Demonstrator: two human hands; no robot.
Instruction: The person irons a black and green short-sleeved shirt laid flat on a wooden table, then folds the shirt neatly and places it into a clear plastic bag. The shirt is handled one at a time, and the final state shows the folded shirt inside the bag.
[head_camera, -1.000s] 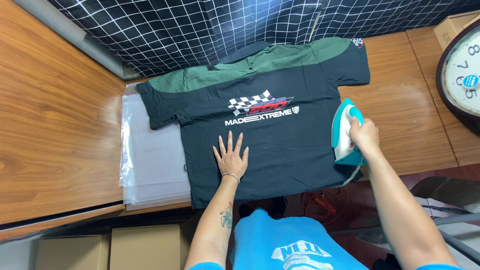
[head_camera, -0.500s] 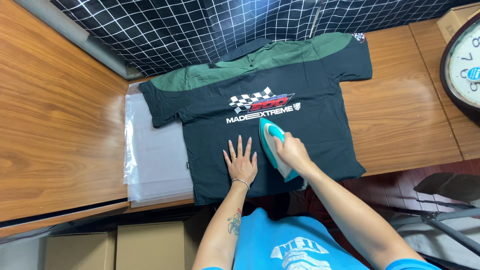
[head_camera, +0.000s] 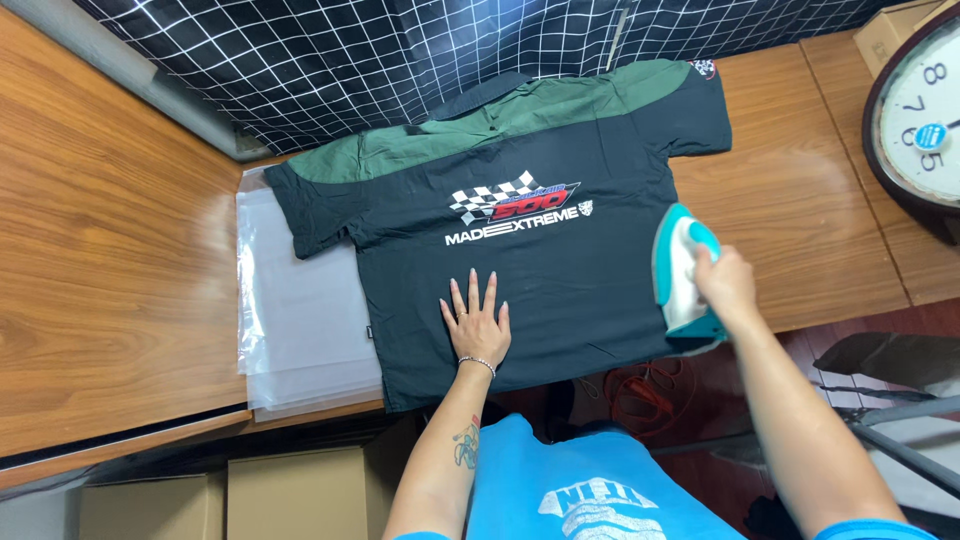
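A black shirt (head_camera: 560, 290) with green shoulders and a printed chequered emblem lies flat, back up, on a wooden table (head_camera: 120, 280). My left hand (head_camera: 476, 322) rests flat on the shirt's lower middle, fingers spread. My right hand (head_camera: 726, 285) grips the handle of a teal and white iron (head_camera: 678, 268), which sits at the shirt's right edge.
A stack of clear plastic bags (head_camera: 300, 320) lies under the shirt's left side. A round wall clock (head_camera: 925, 120) lies at the right. A black grid-patterned cloth (head_camera: 400, 60) hangs behind. Cardboard boxes (head_camera: 290, 490) and an orange cord (head_camera: 640, 390) sit below the table edge.
The iron slid left onto the shirt's middle beside my left hand, then moved back right to the shirt's edge. My left hand stayed pressed in place.
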